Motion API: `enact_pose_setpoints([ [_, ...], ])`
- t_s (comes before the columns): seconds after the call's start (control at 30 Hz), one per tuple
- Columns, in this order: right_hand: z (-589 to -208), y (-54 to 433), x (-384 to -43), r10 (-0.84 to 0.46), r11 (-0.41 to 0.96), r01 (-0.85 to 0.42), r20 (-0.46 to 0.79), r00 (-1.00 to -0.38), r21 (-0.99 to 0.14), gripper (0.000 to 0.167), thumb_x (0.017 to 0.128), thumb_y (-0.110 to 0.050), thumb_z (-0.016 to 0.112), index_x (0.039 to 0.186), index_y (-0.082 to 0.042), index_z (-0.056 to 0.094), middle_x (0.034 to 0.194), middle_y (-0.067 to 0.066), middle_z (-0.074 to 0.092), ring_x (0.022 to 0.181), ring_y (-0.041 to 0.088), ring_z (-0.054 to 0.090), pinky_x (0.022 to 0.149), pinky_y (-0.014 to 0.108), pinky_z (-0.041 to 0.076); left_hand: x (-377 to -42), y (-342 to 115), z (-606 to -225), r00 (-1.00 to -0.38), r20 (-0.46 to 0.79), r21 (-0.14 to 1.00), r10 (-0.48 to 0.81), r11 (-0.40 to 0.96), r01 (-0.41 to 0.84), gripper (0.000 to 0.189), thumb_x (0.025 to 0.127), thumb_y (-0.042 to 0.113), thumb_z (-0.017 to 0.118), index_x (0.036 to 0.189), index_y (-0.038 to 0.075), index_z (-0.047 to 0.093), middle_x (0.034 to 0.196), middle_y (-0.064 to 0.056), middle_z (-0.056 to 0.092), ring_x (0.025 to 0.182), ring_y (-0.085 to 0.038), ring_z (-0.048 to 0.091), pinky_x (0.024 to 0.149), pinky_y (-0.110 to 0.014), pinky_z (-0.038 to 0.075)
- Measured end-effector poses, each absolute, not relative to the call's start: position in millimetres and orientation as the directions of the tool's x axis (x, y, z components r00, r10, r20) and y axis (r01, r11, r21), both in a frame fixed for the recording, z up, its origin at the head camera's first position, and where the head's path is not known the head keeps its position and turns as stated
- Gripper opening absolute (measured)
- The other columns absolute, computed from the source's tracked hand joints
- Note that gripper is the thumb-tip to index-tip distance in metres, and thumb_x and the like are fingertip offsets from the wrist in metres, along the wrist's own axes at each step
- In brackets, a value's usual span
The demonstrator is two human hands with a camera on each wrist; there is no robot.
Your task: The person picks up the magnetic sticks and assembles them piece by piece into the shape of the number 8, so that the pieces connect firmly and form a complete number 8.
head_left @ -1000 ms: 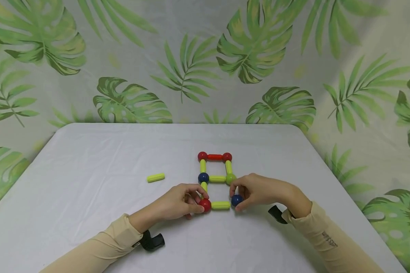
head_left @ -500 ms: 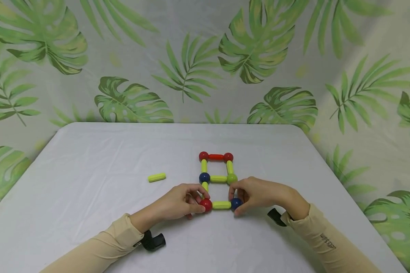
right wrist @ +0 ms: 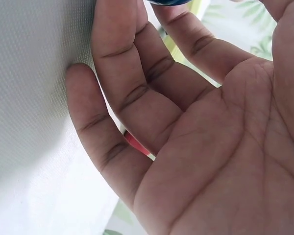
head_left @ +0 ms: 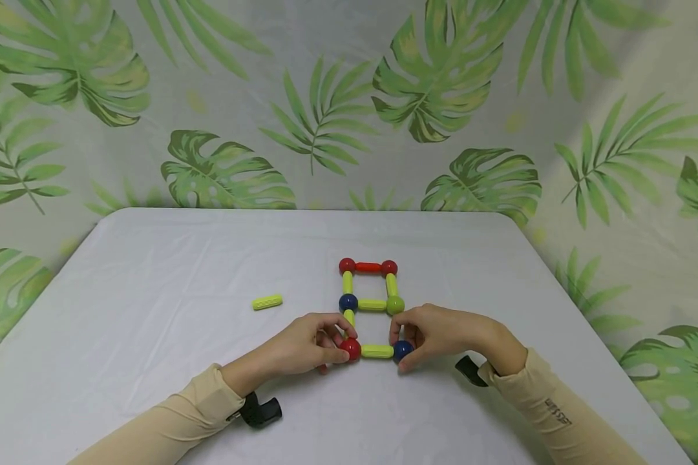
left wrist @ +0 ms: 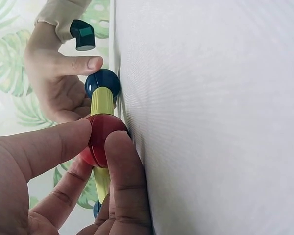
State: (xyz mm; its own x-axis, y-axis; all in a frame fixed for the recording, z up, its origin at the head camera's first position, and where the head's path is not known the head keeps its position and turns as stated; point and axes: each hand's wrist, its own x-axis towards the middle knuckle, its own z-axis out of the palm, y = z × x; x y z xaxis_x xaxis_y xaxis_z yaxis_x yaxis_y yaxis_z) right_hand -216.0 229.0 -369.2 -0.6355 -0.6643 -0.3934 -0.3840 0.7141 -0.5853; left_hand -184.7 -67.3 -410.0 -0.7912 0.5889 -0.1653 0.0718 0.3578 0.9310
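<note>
My left hand (head_left: 311, 345) pinches a red ball (head_left: 352, 349) between thumb and fingers at the near left corner of a flat ball-and-rod frame. A yellow-green rod (head_left: 377, 351) runs from it to a dark blue ball (head_left: 402, 350), which my right hand (head_left: 442, 329) holds by thumb and fingertips. In the left wrist view the red ball (left wrist: 99, 128), short rod (left wrist: 102, 102) and blue ball (left wrist: 102, 81) line up, touching. Beyond lie another blue ball (head_left: 348, 302), a green ball (head_left: 395, 305) and two red balls joined by a red rod (head_left: 368, 267). Right fingers partly hide the space below the green ball.
One loose yellow-green rod (head_left: 267, 302) lies on the white-covered table (head_left: 169, 278), left of the frame. A leaf-patterned cloth (head_left: 320, 116) hangs behind the table's far edge. Each wrist carries a black camera; the left one (head_left: 260, 411) sits close above the tabletop.
My right hand has brought the blue ball slightly nearer to me and against the rod's right end, closing the small gap there. The left hand stays on the red ball.
</note>
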Motion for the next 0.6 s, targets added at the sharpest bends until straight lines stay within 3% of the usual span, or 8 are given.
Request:
enact_pose_setpoints([
  [0.37, -351.8, 229.9, -228.0, -0.636, 0.735, -0.356, -0.406, -0.656, -0.576, 0.035, 0.092, -0.039, 0.086, 0.115, -0.016, 0.072, 0.085, -0.004, 0.07, 0.078, 0.013, 0.064, 0.074, 0.027, 0.051, -184.5, -67.9, -410.3, -0.791, -0.154, 0.931, 0.592, 0.355, 0.085, 0.024, 0.095, 0.008, 0.079, 0.117, 0.016, 0.072, 0.1, -0.006, 0.067, 0.072, -0.015, 0.064, 0.063, -0.028, 0.058],
  [0.6, -335.6, 218.2, -245.2, -0.647, 0.737, -0.418, -0.375, -0.664, -0.532, 0.036, 0.097, -0.038, 0.081, 0.119, -0.012, 0.071, 0.088, -0.002, 0.069, 0.08, 0.012, 0.062, 0.074, 0.028, 0.052, -184.3, -67.6, -409.8, -0.79, -0.16, 0.927, 0.591, 0.365, 0.086, 0.024, 0.095, 0.009, 0.079, 0.118, 0.016, 0.072, 0.101, -0.006, 0.067, 0.072, -0.015, 0.064, 0.063, -0.027, 0.058],
])
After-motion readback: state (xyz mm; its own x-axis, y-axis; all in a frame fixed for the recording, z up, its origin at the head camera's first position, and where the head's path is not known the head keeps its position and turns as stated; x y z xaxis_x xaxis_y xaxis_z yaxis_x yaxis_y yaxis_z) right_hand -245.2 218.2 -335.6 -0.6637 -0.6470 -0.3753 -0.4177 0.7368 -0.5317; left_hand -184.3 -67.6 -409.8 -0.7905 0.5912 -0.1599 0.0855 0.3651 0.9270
